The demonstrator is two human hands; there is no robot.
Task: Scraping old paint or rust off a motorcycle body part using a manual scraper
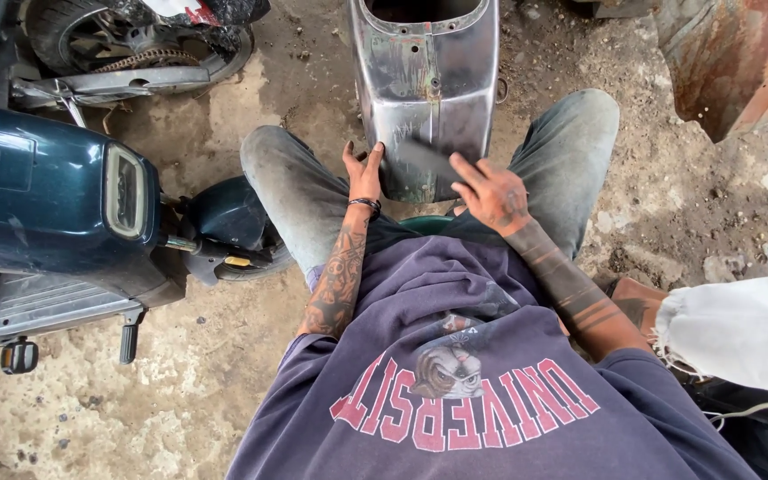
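Observation:
A bare grey metal scooter body panel (427, 80) stands on the ground between my knees. My left hand (364, 173) rests flat against its lower left edge, fingers spread. My right hand (489, 191) presses a dark flat sheet, likely sandpaper (424, 160), against the panel's lower front; the sheet looks blurred. I sit on a low green seat, both forearms tattooed, a black band on the left wrist.
A dark teal scooter (55, 204) stands at left, its front wheel (233, 222) close to my left knee. A wheel with a chain (135, 40) lies at the top left. A rusty metal part (731, 62) sits at top right. Another person's white-clad limb (740, 333) is at right.

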